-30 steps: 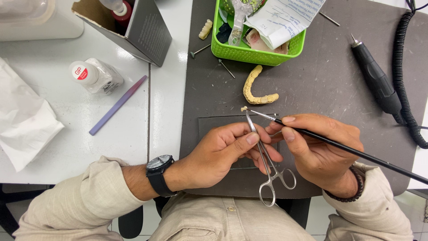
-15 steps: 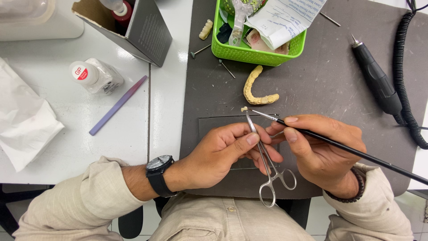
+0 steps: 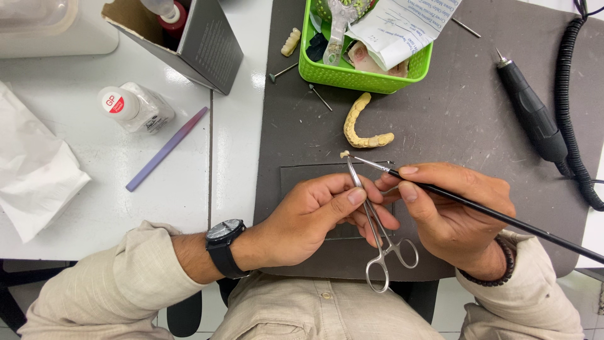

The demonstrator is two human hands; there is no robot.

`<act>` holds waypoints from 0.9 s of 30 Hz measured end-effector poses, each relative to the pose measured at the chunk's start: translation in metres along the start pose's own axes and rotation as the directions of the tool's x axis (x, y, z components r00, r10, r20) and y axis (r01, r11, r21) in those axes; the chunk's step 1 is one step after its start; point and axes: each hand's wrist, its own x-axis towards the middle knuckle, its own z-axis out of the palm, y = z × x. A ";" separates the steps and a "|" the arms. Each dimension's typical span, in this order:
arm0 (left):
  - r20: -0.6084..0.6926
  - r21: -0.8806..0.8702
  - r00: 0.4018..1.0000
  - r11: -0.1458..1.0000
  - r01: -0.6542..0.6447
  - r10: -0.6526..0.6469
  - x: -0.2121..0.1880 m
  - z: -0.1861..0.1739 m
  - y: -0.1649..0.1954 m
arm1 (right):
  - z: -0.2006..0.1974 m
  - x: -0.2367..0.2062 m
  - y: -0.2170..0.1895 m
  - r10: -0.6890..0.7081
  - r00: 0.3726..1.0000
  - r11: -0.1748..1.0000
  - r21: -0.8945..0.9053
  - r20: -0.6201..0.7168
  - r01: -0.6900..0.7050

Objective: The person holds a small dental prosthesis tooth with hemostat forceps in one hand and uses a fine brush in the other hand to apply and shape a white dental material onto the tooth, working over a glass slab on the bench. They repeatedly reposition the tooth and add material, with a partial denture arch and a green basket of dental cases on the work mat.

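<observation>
Forceps of bright steel are being pinched near mid-length by the closed fingers of the left hand, their long axis running from the ring handles at lower centre of the frame up to the tips. A tiny pale tooth-like piece is being gripped at those tips, just above both hands over the dark surface. From the right, a thin black brush is being held pen-like in the closed right hand, its tip just beside the piece.

Steel forceps, ring handles toward the body, tips clamping a tiny pale tooth well beyond the left grip. A thin black brush slants from the right grip, its tip touching the tooth.
</observation>
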 end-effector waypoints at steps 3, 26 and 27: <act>0.001 -0.001 1.000 1.000 -0.001 0.001 0.000 0.000 0.000 | 0.000 0.000 0.000 0.001 1.000 1.000 0.001 0.002 -0.001; 0.000 -0.033 1.000 0.999 -0.005 0.005 -0.006 0.004 0.005 | -0.007 0.029 0.008 -0.283 0.947 0.535 -0.794 0.154 0.289; 0.002 -0.037 1.000 0.999 -0.010 0.010 -0.007 0.004 0.005 | -0.007 0.029 0.010 -0.292 0.943 0.541 -0.786 0.159 0.300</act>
